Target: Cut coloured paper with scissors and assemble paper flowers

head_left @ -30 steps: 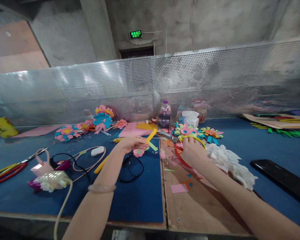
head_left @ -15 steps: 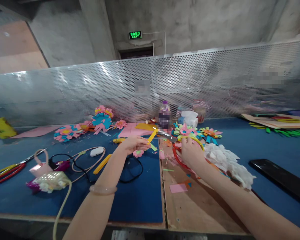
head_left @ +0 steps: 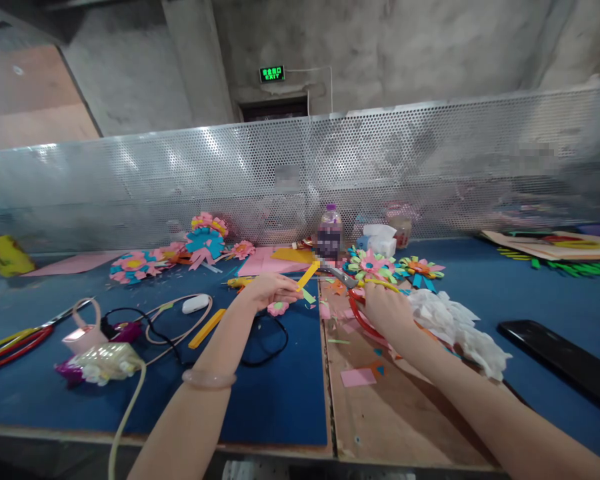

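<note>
Between the fingers of my left hand (head_left: 275,291) is a narrow yellow paper strip (head_left: 309,275), slanting up to the right. My right hand (head_left: 387,307) is wrapped round the scissors (head_left: 359,303), which have one red and one yellow handle. Their blades point left and meet the strip's upper end; a blurred patch hides part of the tips. Below my left hand lies a small pink paper flower (head_left: 278,308). Another yellow strip (head_left: 207,328) rests on the blue mat beside my left forearm. Paper scraps (head_left: 359,377) lie on the bare wood between the mats.
Paper flowers (head_left: 205,243) stand at the back left, and more (head_left: 371,264) lie beyond my right hand. A purple-capped bottle (head_left: 330,233) stands at the back. Crumpled tissues (head_left: 455,330) and a black phone (head_left: 560,357) are right. Cables and a second pair of scissors (head_left: 30,337) lie left.
The scissors' handles have drawn together in my right hand, and the blades have closed at the strip's upper end. My left hand has barely moved.
</note>
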The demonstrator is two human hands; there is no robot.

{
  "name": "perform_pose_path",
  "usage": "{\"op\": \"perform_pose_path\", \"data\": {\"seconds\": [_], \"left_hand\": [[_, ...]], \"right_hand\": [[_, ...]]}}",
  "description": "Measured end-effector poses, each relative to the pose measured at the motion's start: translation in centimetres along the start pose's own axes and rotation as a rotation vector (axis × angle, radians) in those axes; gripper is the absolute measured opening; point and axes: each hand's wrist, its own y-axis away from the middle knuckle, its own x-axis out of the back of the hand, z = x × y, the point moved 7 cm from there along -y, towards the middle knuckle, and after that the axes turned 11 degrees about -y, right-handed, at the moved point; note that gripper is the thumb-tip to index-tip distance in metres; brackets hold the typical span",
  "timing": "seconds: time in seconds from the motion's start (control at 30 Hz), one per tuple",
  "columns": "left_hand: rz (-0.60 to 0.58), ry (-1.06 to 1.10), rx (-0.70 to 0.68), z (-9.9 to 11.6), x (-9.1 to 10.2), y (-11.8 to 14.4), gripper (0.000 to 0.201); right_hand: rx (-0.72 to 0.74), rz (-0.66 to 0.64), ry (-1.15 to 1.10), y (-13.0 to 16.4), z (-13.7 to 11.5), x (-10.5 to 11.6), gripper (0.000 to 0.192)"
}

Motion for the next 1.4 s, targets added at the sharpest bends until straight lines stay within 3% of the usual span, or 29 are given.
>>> {"op": "perform_pose_path", "data": {"seconds": [0.1, 0.23, 0.37, 0.5, 0.63, 0.83, 1.0, 1.2, 1.4], "left_hand": [[0.042, 0.0, -0.005, 0.7, 1.0, 0.8, 0.019], [0.166, -0.138, -0.017, 0.9, 5.9, 4.3, 0.029], [0.384, -0.298, 0.109, -1.7, 12.5, 9.7, 0.037], [0.529, -0.364, 0.205, -4.8, 15.6, 14.1, 0.042], [0.549, -0.487, 0.245, -6.8, 15.2, 15.6, 0.045], [0.505, -0.582, 0.261, -8.6, 13.8, 15.2, 0.04], [0.544, -0.854, 0.312, -8.1, 13.4, 15.1, 0.034], [0.605, -1.275, 0.271, -6.6, 13.4, 13.5, 0.03], [0.566, -1.262, 0.287, -7.6, 14.3, 11.4, 0.031]], "right_hand": [[-0.033, -0.052, -0.009, -0.1, 0.5, 0.2, 0.031], [-0.04, -0.104, 0.029, 0.1, 0.8, 0.7, 0.032], [-0.055, -0.167, 0.034, 0.1, 1.0, 0.5, 0.036], [-0.043, -0.218, 0.011, 0.1, 0.8, 0.0, 0.039], [-0.024, -0.266, 0.006, 0.5, 0.6, -0.3, 0.038], [-0.021, -0.34, 0.005, 0.8, 0.5, -1.1, 0.041], [-0.041, -0.338, 0.017, 0.6, 1.1, -1.1, 0.041], [-0.074, -0.273, -0.003, 0.2, 1.3, 0.3, 0.044], [0.03, -0.223, -0.058, -0.5, 0.0, -0.6, 0.051]]}}
